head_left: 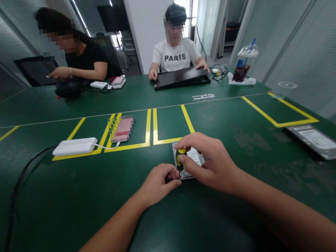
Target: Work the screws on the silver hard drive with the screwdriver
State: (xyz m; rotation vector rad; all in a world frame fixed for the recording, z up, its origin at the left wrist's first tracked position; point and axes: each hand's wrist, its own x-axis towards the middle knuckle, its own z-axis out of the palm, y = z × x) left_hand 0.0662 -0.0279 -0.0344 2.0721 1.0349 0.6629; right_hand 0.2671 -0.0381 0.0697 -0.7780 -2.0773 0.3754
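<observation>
A silver hard drive (195,155) with a white label lies flat on the green table, partly covered by my hands. In my right hand (214,159) is a short screwdriver (181,158) with a yellow and black handle. It stands nearly upright over the drive's lower left part, gripped between thumb and fingers. The screwdriver's tip is too small to make out. My left hand (161,183) has its fingers curled against the drive's lower left corner, holding it close to the screwdriver.
Another silver drive-like unit (321,141) lies at right. A white power bank (75,146) with a black cable joins a pink phone (123,129) at left. Yellow tape (173,140) marks the table. Across sit two people; one handles a black panel (181,77). A drink cup (243,64) stands far right.
</observation>
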